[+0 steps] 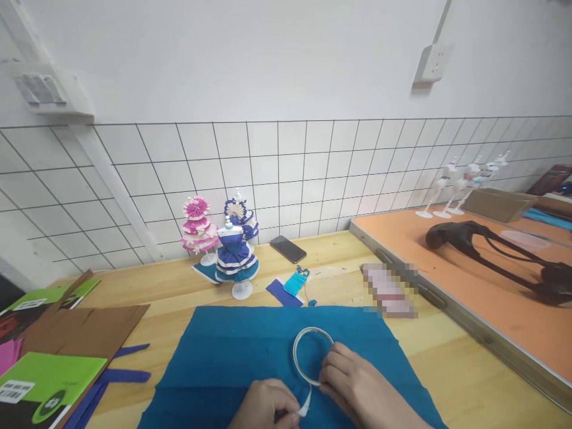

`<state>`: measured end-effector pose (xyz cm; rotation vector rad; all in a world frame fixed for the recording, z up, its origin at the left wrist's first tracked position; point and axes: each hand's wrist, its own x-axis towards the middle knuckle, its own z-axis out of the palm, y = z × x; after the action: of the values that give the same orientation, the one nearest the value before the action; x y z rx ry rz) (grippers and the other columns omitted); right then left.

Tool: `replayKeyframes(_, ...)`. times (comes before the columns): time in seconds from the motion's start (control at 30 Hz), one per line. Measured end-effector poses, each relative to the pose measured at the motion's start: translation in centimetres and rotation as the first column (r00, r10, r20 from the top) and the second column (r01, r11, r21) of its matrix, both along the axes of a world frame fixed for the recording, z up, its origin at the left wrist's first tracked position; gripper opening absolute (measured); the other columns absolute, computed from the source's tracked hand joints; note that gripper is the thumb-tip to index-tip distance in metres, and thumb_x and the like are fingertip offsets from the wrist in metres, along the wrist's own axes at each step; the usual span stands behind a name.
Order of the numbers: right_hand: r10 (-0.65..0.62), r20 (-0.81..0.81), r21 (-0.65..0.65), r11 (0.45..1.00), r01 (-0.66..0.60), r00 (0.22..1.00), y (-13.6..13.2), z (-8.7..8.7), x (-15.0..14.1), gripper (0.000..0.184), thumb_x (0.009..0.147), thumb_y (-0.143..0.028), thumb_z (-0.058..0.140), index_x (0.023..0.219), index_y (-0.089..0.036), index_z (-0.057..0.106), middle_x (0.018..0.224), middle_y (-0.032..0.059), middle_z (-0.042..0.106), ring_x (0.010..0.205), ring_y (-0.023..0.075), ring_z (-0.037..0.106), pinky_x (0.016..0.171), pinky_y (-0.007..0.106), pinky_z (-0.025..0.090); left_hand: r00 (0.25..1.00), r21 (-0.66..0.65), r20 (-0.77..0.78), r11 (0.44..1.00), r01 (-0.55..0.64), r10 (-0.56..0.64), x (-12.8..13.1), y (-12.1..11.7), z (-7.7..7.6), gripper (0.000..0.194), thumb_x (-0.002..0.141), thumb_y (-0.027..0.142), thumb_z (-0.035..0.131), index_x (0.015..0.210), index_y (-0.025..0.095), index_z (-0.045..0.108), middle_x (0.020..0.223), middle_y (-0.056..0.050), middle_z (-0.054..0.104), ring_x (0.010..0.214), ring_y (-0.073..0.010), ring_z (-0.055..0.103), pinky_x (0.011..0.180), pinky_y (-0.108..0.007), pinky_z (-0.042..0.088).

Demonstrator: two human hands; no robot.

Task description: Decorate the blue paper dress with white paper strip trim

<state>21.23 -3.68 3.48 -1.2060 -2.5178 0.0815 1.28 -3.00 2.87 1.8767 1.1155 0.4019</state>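
so, the thin roll of white tape [295, 356] sits at the fingertips of the right hand [351, 381], which are curled close together and grip its lower right rim; the rest of the ring stands clear of them. from its lower side a loose end [305, 406] runs down to the left hand [267, 405], whose thumb and forefinger are all but closed, pinching the strip. i cannot quite tell whether the roll rests on the teal cloth [223, 363] below or is lifted a little. the cloth lies flat, faintly creased, over the near middle of the wooden bench [465, 363]. beyond it lie a purple scrap [279, 292], a turquoise piece [295, 284] and, near the bench's back edge, a dark phone [288, 249]. left of these stand three small dress forms [236, 256] in ruffled pink or blue. toward the bench's left side are green packets [67, 375] and a brown sheet [89, 333]. along its right edge adjoins an orange table [491, 286], bearing a black object [473, 238]. a white wall [290, 59] rises behind, gridded low down.
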Motion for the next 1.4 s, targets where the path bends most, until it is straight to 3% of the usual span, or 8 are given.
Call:
replayKeyframes(0.1,0.0,0.01,-0.052,0.999,0.001,1.0,0.2,0.6,-0.1,0.02,0.087,-0.019,0.048,0.067,-0.018,0.052,0.071,-0.0002,0.059,0.07,0.0156,0.053,0.06,0.024,0.041,0.998,-0.15,0.029,0.988,-0.045,0.05,0.5,-0.3,0.4,0.019,0.067,0.015,0.052,0.054,0.015,0.065,0.052,0.002,0.055,0.053,-0.0093,0.047,0.05,-0.018,0.034)
replayKeyframes(0.23,0.027,0.005,-0.092,0.995,-0.026,1.0,0.7,1.4,-0.2,0.021,0.088,-0.02,0.047,0.067,-0.019,0.052,0.072,0.0003,0.059,0.071,0.0147,0.053,0.063,0.023,0.043,0.982,-0.406,0.109,0.908,-0.1,0.157,0.9,-0.4,0.8,0.017,0.065,0.02,0.053,0.07,0.012,0.067,0.053,0.002,0.055,0.049,-0.0079,0.048,0.048,-0.018,0.035)
replayKeyframes(0.4,0.074,-0.015,-0.119,0.99,-0.076,0.997,1.9,1.8,0.2,0.02,0.088,-0.019,0.045,0.071,-0.019,0.055,0.076,0.0005,0.06,0.077,0.0145,0.054,0.068,0.024,0.044,0.956,-0.504,0.14,0.849,-0.155,0.258,0.7,0.0,-0.4,0.019,0.063,0.028,0.056,0.068,0.011,0.061,0.052,0.001,0.056,0.045,-0.0104,0.054,0.047,-0.022,0.042)
replayKeyframes(0.6,0.133,-0.078,-0.132,0.981,-0.142,0.988,3.3,1.1,1.0,0.018,0.088,-0.016,0.045,0.08,-0.019,0.06,0.088,0.0017,0.064,0.094,0.0164,0.054,0.085,0.029,0.043,0.923,-0.555,0.225,0.819,-0.142,0.312,0.5,0.3,-1.4,0.02,0.064,0.031,0.057,0.068,0.011,0.058,0.05,0.002,0.055,0.04,-0.0088,0.053,0.04,-0.019,0.04)
replayKeyframes(0.8,0.069,-0.069,-0.116,0.99,-0.076,0.995,3.1,0.2,1.5,0.017,0.087,-0.016,0.045,0.092,-0.02,0.061,0.099,0.0029,0.063,0.107,0.0197,0.049,0.092,0.032,0.039,0.898,-0.563,0.279,0.816,-0.134,0.34,1.0,0.1,-2.0,0.024,0.065,0.034,0.059,0.071,0.011,0.057,0.051,0.002,0.057,0.039,-0.0086,0.053,0.039,-0.019,0.04)
replayKeyframes(0.9,0.012,-0.109,-0.104,0.994,-0.023,0.994,1.7,0.8,1.0,0.018,0.088,-0.017,0.044,0.095,-0.021,0.059,0.1,0.005,0.061,0.099,0.02,0.051,0.085,0.034,0.041,0.883,-0.569,0.312,0.813,-0.122,0.351,1.3,0.0,-2.5,0.025,0.066,0.035,0.059,0.071,0.01,0.056,0.054,0.001,0.058,0.04,-0.0091,0.054,0.038,-0.019,0.039)
replayKeyframes(1.03,-0.01,-0.111,-0.165,0.986,-0.009,0.994,-0.6,1.4,-0.1,0.015,0.087,-0.017,0.043,0.087,-0.021,0.057,0.083,0.0033,0.06,0.078,0.0175,0.053,0.07,0.032,0.041,0.862,-0.584,0.352,0.805,-0.102,0.365,1.6,-0.1,-2.7,0.025,0.066,0.034,0.06,0.072,0.01,0.056,0.064,-0.004,0.063,0.043,-0.0106,0.057,0.039,-0.02,0.041)
replayKeyframes(1.4,-0.063,-0.112,-0.008,0.998,0.063,0.992,-2.0,-1.1,-0.9,0.017,0.085,-0.014,0.041,0.074,-0.018,0.054,0.072,0.003,0.056,0.066,0.0163,0.046,0.063,0.029,0.029,0.855,-0.61,0.329,0.781,-0.131,0.4,2.5,-0.4,-1.5,0.022,0.064,0.03,0.061,0.074,0.011,0.058,0.07,-0.006,0.064,0.059,-0.0171,0.064,0.04,-0.02,0.046)
